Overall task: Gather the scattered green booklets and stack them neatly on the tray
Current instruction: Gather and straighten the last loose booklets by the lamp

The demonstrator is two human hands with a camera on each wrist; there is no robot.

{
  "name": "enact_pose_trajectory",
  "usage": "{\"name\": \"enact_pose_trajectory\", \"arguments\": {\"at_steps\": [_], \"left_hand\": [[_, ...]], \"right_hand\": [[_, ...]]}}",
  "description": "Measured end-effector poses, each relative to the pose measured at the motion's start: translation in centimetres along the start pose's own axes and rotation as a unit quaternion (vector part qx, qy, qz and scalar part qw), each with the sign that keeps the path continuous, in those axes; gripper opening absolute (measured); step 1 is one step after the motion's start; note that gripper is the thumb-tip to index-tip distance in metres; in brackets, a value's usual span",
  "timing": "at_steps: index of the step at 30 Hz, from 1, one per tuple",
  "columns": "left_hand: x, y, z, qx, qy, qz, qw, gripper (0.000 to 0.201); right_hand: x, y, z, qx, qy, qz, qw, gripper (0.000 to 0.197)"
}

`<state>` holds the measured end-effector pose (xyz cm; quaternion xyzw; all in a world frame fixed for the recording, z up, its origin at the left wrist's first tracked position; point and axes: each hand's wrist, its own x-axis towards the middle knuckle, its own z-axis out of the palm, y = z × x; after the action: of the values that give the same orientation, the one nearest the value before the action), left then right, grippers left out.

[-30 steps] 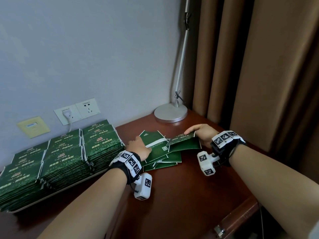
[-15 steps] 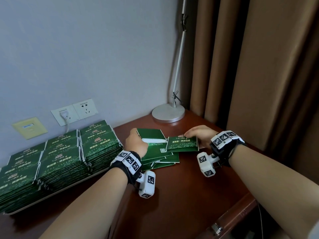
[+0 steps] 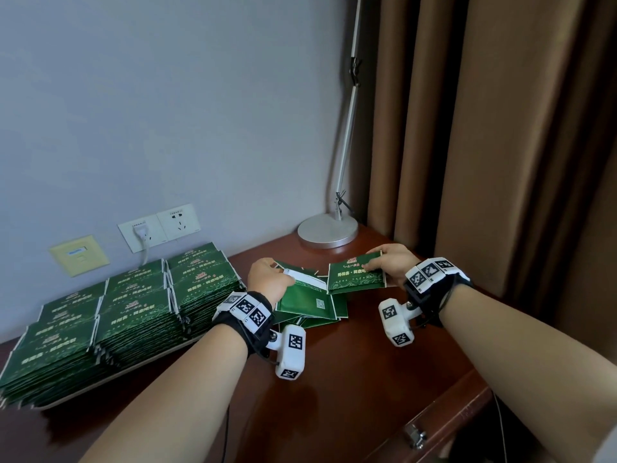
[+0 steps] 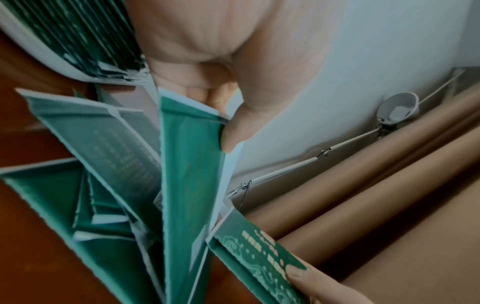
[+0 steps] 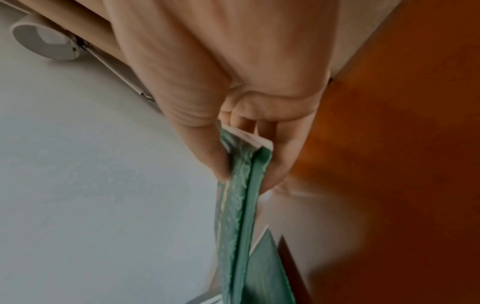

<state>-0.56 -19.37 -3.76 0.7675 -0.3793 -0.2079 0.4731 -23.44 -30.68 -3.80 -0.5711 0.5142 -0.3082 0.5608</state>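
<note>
Several loose green booklets [image 3: 314, 315] lie fanned on the brown table between my hands. My left hand [image 3: 268, 280] pinches the white edge of one booklet [image 3: 305, 295] and tilts it up; the left wrist view shows thumb and fingers [image 4: 228, 135] on that booklet [image 4: 189, 185]. My right hand [image 3: 392, 267] pinches a booklet [image 3: 355, 275], cover up, lifted off the pile; in the right wrist view thumb and fingers [image 5: 221, 164] clamp this booklet [image 5: 239, 195] seen edge-on. Tall stacks of green booklets [image 3: 133, 305] fill the white tray [image 3: 110, 382] at the left.
A desk lamp's round metal base [image 3: 329, 230] stands at the back by the wall, its thin arm rising. Brown curtains [image 3: 484, 128] hang on the right. Wall sockets [image 3: 160, 227] with a plugged cable sit behind the tray. The table's front edge [image 3: 444, 426] runs at lower right.
My right hand has raised its booklet off the pile and turned it cover up. My left hand has shifted from pressing on the pile to pinching and lifting a booklet's edge.
</note>
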Motion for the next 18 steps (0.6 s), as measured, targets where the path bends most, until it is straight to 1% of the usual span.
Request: {"name": "enact_pose_trajectory", "arguments": {"at_steps": [3, 4, 7, 9, 10, 12, 14, 16, 18], "left_hand": [[-0.9, 0.7, -1.4, -0.016, -0.006, 0.003, 1.000, 0.075], [-1.2, 0.9, -1.9, -0.025, -0.007, 0.008, 1.000, 0.074], [-2.2, 1.8, -3.9, -0.042, -0.021, 0.034, 0.998, 0.060], [-2.9, 2.3, -5.6, -0.039, -0.023, 0.070, 0.997, 0.047], [-3.3, 2.5, -6.6, -0.035, -0.021, 0.087, 0.995, 0.043], [-4.0, 2.4, -8.9, -0.026, -0.009, 0.112, 0.993, 0.044], [-4.5, 2.0, -11.6, -0.011, 0.021, 0.123, 0.992, 0.043], [-5.0, 1.3, -14.4, 0.019, 0.055, 0.115, 0.992, 0.042], [-5.5, 0.4, -17.3, 0.033, 0.082, 0.095, 0.992, 0.046]], "right_hand": [[-0.8, -0.8, 0.4, 0.001, 0.002, -0.023, 1.000, 0.028], [-1.0, -1.1, 0.7, -0.002, 0.000, -0.033, 0.999, 0.028], [-1.5, -2.1, 1.8, -0.016, -0.006, -0.060, 0.998, 0.027], [-1.4, -2.8, 2.8, -0.020, -0.015, -0.069, 0.997, 0.026], [-1.5, -3.1, 3.4, -0.023, -0.020, -0.075, 0.997, 0.026], [-1.7, -3.9, 4.9, -0.023, -0.034, -0.080, 0.996, 0.025], [-2.6, -4.8, 6.7, -0.015, -0.051, -0.081, 0.995, 0.020], [-3.9, -6.0, 8.8, -0.017, -0.067, -0.087, 0.994, 0.017], [-5.1, -7.3, 11.2, -0.023, -0.081, -0.095, 0.992, 0.023]]}}
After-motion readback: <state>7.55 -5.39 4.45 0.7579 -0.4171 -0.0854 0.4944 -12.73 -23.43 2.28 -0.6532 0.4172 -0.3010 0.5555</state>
